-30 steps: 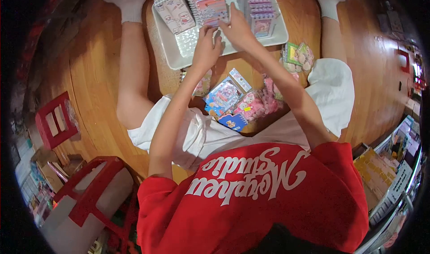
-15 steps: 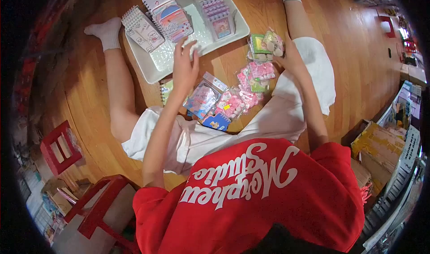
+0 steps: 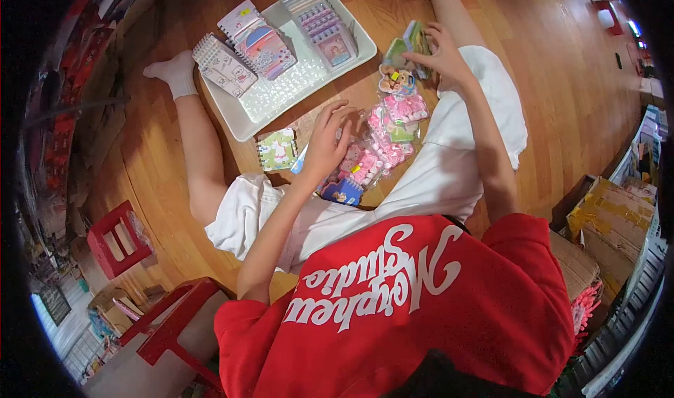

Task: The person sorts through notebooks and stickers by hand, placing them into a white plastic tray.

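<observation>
My right hand (image 3: 449, 60) pinches a small green notebook (image 3: 415, 41) at the upper right, thumb and fingers on either side of it. More green packets and a bear-shaped packet (image 3: 397, 81) lie just below. My left hand (image 3: 328, 140) is over the pile between my legs, fingers slightly curled and apart, with nothing visible in them. It partly hides a light blue packet (image 3: 300, 161). Pink packets in clear plastic (image 3: 361, 165) lie to its right, and a blue spiral notebook (image 3: 342, 191) below. A green spiral notebook (image 3: 278, 149) rests on the floor to its left.
A white tray (image 3: 242, 128) beyond my hands holds rows of small spiral notebooks (image 3: 256, 43). My outstretched legs lie on both sides on the wooden floor (image 3: 562, 103). A red stool (image 3: 119, 240) is at left; cardboard boxes (image 3: 607, 222) stand at right.
My left hand has moved from the tray's near edge down over the packet pile. My right hand has shifted up; the bear packet now lies below it, and a green notebook is between its fingers.
</observation>
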A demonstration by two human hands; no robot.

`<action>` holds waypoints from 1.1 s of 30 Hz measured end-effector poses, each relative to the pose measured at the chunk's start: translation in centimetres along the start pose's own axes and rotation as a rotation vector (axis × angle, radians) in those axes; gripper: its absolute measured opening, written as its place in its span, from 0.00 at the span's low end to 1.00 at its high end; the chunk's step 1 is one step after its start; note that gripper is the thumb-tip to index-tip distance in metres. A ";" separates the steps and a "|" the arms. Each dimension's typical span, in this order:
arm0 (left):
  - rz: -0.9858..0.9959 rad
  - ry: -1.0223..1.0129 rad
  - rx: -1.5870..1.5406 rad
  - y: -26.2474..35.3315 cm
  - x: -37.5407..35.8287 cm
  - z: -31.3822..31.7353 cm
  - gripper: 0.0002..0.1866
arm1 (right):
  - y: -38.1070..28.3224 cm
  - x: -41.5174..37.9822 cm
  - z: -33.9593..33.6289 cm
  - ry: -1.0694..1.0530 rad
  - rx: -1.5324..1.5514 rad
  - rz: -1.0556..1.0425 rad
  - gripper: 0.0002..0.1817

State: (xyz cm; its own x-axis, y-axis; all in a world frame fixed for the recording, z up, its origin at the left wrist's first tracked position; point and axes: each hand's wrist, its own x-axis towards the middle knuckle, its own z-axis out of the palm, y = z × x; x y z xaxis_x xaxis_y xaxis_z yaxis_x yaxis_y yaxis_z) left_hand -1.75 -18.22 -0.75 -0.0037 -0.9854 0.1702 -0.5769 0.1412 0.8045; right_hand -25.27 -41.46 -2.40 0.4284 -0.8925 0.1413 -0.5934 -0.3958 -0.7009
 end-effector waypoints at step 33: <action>-0.701 0.164 -0.722 -0.7 -8.3 -4.5 0.18 | -15.3 -9.7 5.3 -0.527 0.873 0.297 0.13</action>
State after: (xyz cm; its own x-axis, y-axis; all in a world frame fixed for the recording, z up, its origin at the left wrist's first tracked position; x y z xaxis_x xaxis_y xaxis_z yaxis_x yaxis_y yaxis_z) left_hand 2.32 -9.70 -0.13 0.2892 -0.8506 -0.4390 0.2245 -0.3856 0.8950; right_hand -16.79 -25.60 3.22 0.7116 -0.6389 -0.2922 -0.1177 0.3016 -0.9461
